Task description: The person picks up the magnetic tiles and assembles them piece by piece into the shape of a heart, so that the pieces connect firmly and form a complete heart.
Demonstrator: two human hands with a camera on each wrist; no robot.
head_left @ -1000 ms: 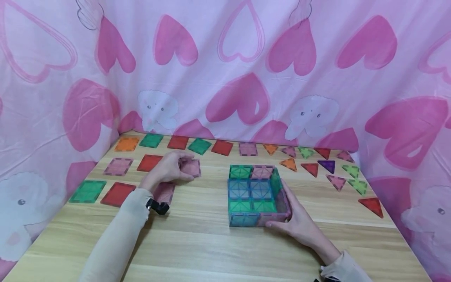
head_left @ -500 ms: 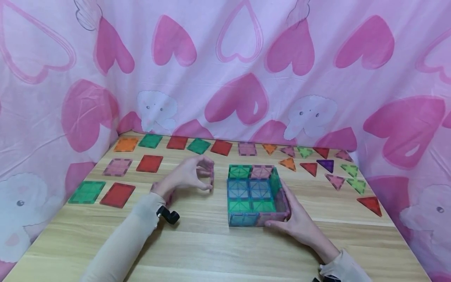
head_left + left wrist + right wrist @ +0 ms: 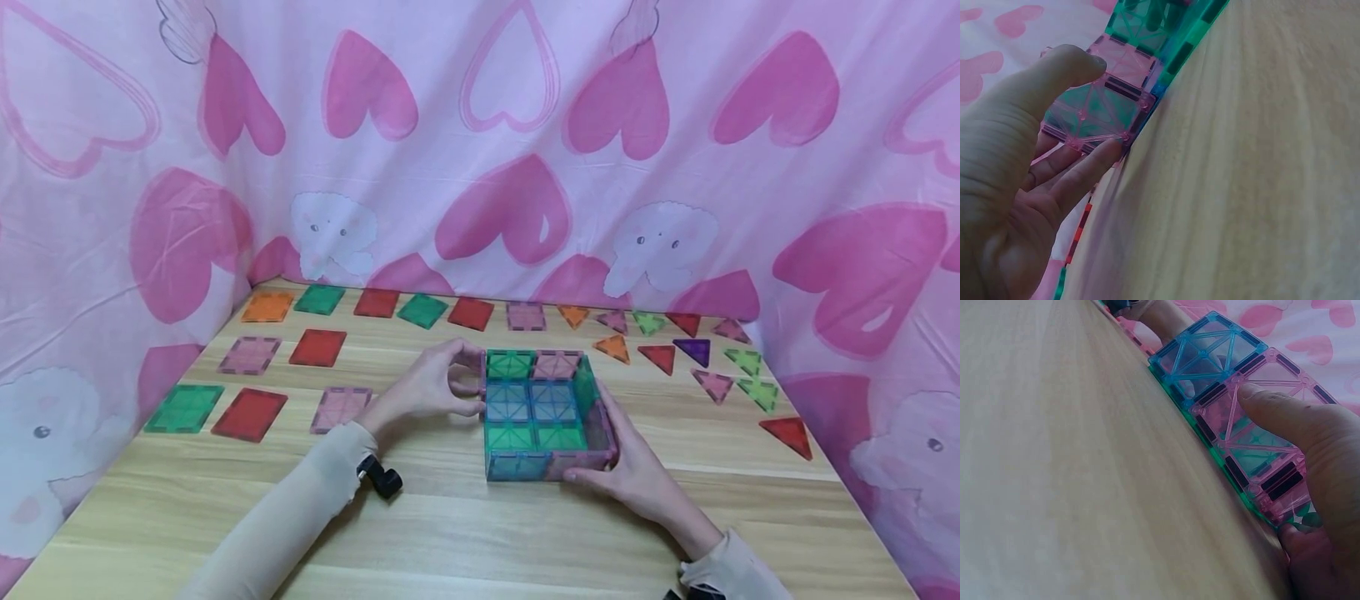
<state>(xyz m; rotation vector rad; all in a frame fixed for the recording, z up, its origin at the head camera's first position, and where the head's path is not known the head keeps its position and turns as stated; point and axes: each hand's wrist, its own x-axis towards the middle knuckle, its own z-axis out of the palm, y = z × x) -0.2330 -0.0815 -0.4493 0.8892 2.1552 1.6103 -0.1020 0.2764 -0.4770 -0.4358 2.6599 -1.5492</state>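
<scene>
A shallow box of see-through magnetic tiles (image 3: 519,467) stands in the middle of the table, with blue and green floor tiles and upright walls in green, pink and blue. My left hand (image 3: 429,385) pinches a pink square magnetic tile (image 3: 1090,115) between thumb and fingers. That tile stands on edge against the far part of the box's left side. At the near right corner, my right hand (image 3: 637,475) grips the box from outside. Its thumb (image 3: 1272,406) lies on a pink wall tile (image 3: 1216,419), beside a blue wall tile (image 3: 1207,353).
Loose square tiles lie flat at the left and back, among them a pink one (image 3: 341,410) near my left forearm, a red one (image 3: 250,414) and a green one (image 3: 185,408). Several triangle tiles, including a purple one (image 3: 692,352), lie at the back right. A pink heart-patterned curtain (image 3: 480,208) surrounds the table.
My left hand has picked up the pink tile from the table, turned it upright and carried it right to the box's left side. My right hand has stayed at the box's corner.
</scene>
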